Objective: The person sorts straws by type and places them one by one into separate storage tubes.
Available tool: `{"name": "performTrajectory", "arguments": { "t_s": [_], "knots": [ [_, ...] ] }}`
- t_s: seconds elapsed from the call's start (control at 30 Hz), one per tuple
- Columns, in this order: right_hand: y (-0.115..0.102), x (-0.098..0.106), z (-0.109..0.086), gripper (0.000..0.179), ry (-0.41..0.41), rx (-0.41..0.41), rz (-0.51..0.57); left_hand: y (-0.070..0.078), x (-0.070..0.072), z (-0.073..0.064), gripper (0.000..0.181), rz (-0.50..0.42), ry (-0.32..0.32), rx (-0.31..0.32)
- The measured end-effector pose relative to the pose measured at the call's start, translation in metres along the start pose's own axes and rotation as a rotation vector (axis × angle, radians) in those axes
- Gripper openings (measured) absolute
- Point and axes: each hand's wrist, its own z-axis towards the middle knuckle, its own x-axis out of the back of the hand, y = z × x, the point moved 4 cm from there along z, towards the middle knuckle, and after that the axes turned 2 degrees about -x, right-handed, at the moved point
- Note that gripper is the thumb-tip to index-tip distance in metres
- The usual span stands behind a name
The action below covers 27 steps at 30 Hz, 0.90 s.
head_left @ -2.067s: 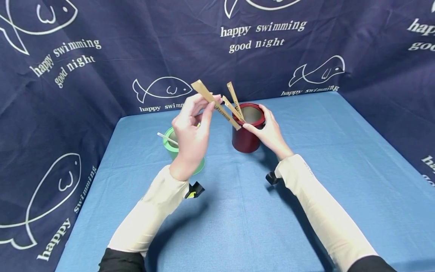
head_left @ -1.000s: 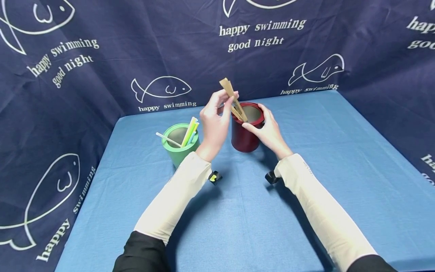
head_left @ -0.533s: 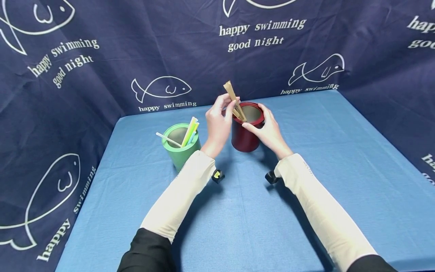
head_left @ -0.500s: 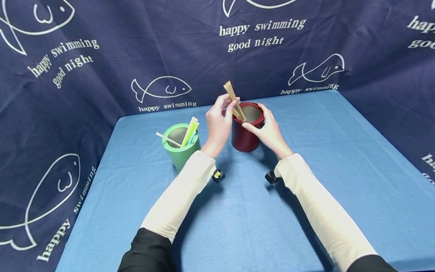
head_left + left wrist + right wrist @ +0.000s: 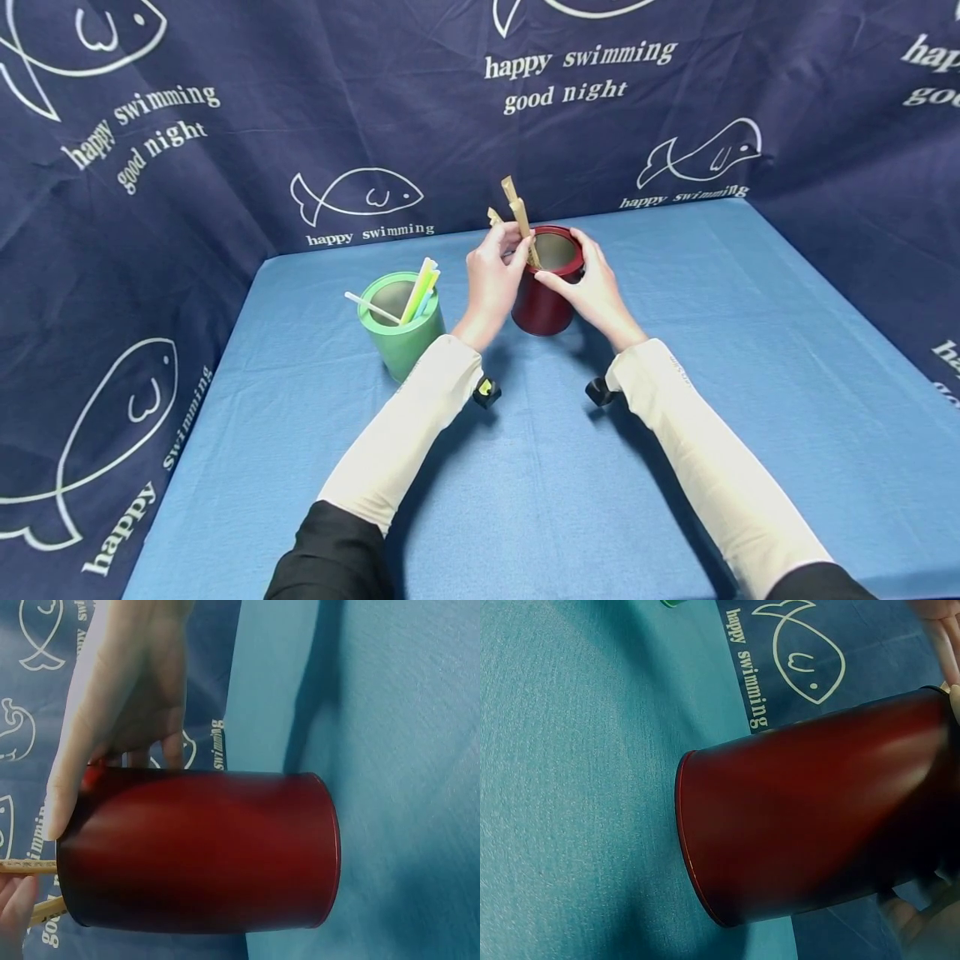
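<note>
Left hand: my left hand (image 5: pixel 491 279) pinches the tan sticks (image 5: pixel 519 218) between thumb and fingertips, right at the rim of the red cup (image 5: pixel 543 292).
Right hand: my right hand (image 5: pixel 592 287) wraps the far side of the red cup, fingers curled on its wall and rim, holding it upright on the desk (image 5: pixel 570 467).
Sticks: their lower ends sit inside the cup mouth, their tops lean back and to my left above the rim; how deep they reach I cannot tell.
Red cup: it stands near the middle of the desk, just right of the green cup (image 5: pixel 400 321), the two apart.
Green cup: it holds pale straws (image 5: pixel 420 290) and one white stick leaning left.
Doing it well: I judge the sticks should go down along the inner wall, kept together, and my pinch should loosen only once they bear on the bottom.
Steadying: my right hand's grip should stay low and firm so the cup does not tip toward the green one.
Risk: letting go early could fan the sticks over the rim.
</note>
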Motion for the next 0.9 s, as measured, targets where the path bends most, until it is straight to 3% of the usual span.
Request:
{"name": "performTrajectory", "arguments": {
  "t_s": [0.43, 0.67, 0.9],
  "knots": [
    [0.002, 0.000, 0.003, 0.090, -0.003, 0.009, -0.010, -0.007, -0.005, -0.007, 0.021, 0.034, -0.056, 0.092],
    [0.002, 0.004, 0.004, 0.094, -0.035, 0.019, -0.050, -0.002, 0.001, -0.013, 0.028, -0.047, -0.083, 0.080],
    [0.001, 0.011, 0.000, 0.100, -0.093, -0.003, -0.055, 0.006, 0.018, -0.032, 0.037, 0.013, -0.185, 0.031]
  ]
}}
